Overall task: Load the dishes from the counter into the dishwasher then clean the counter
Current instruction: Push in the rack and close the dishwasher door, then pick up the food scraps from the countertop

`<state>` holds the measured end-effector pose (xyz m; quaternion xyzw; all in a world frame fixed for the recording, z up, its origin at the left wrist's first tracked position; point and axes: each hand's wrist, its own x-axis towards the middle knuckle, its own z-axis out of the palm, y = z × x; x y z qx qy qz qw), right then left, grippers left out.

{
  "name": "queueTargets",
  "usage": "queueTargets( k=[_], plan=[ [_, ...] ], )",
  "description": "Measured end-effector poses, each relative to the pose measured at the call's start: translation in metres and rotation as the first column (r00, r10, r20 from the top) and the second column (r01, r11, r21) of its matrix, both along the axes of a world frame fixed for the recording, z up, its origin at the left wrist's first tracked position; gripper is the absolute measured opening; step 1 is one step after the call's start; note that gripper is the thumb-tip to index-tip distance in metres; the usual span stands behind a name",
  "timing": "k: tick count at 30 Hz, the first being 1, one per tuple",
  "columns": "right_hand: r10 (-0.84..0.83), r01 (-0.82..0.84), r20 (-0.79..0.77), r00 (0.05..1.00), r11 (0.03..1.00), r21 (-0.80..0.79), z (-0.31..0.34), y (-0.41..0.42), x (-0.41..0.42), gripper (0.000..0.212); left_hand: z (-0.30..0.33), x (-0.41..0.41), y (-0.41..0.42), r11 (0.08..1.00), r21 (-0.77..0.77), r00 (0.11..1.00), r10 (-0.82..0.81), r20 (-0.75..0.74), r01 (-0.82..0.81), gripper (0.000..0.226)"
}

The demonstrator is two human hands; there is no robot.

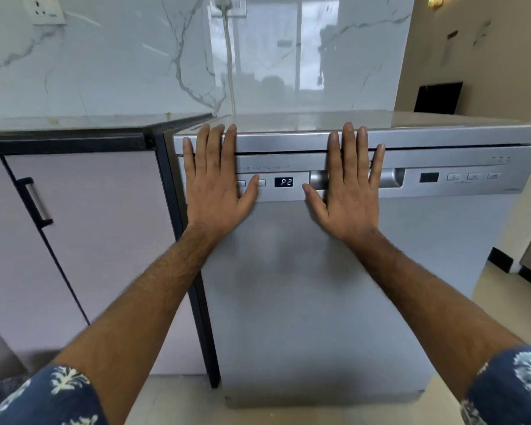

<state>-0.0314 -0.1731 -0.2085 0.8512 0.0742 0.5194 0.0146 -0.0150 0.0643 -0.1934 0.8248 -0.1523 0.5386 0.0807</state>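
Note:
A silver dishwasher (304, 286) stands in front of me with its door up. Its control strip shows a small display (283, 182) reading P2, beside a recessed handle (390, 178). My left hand (215, 182) lies flat with straight fingers against the top left of the door, over the left buttons. My right hand (350, 185) lies flat the same way over the handle recess, fingertips reaching the top edge. Neither hand holds anything. No dishes are in view.
A pale counter (74, 121) runs left of the dishwasher over a cabinet door with a dark bar handle (36, 202). Behind is a marble backsplash with a wall socket (45, 9) and a plugged-in white cord (229, 62). A tiled floor and doorway lie to the right.

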Motion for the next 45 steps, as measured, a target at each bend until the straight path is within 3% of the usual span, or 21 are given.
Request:
queueTargets(
  k=[1, 6, 12, 16, 19, 21, 25, 33, 45],
  plan=[
    [0.042, -0.040, -0.075, 0.996, 0.999, 0.026, 0.012, 0.004, -0.020, 0.084, 0.012, -0.019, 0.000, 1.000, 0.001, 0.996, -0.021, -0.082, 0.021, 0.083],
    [-0.020, 0.018, -0.147, 0.989, 1.000, -0.013, -0.026, -0.002, -0.013, 0.081, -0.022, -0.016, 0.009, 0.990, 0.119, 0.985, 0.097, -0.144, -0.080, 0.078],
    [-0.045, 0.000, -0.440, 0.897, 0.995, -0.101, 0.023, -0.010, -0.059, 0.096, 0.030, -0.058, 0.012, 0.971, 0.236, 0.870, 0.153, -0.468, -0.043, 0.084],
    [-0.067, -0.020, -0.640, 0.765, 0.992, -0.126, 0.059, -0.009, -0.076, 0.101, 0.068, -0.072, 0.020, 0.946, 0.320, 0.741, 0.181, -0.647, 0.049, 0.087],
    [-0.090, -0.032, -0.788, 0.609, 0.990, -0.138, 0.096, -0.005, -0.089, 0.096, 0.102, -0.089, 0.025, 0.918, 0.371, 0.621, 0.211, -0.755, 0.138, 0.082],
    [-0.095, -0.051, -0.836, 0.540, 0.988, -0.146, 0.118, -0.001, -0.097, 0.093, 0.117, -0.106, 0.030, 0.900, 0.395, 0.591, 0.221, -0.776, 0.182, 0.079],
    [-0.061, -0.083, -0.875, 0.480, 0.990, -0.115, 0.171, 0.012, -0.126, 0.092, 0.158, -0.154, 0.039, 0.887, 0.418, 0.550, 0.254, -0.796, 0.194, 0.077],
    [0.032, -0.220, -0.887, 0.461, 0.972, -0.079, 0.247, 0.045, -0.196, 0.091, 0.244, -0.227, 0.061, 0.903, 0.409, 0.521, 0.289, -0.803, 0.131, 0.070],
    [0.260, -0.531, -0.829, 0.496, 0.846, -0.053, 0.333, 0.200, -0.182, 0.084, 0.303, -0.310, 0.193, 0.901, 0.363, 0.421, 0.433, -0.797, -0.239, 0.067]
  ],
)
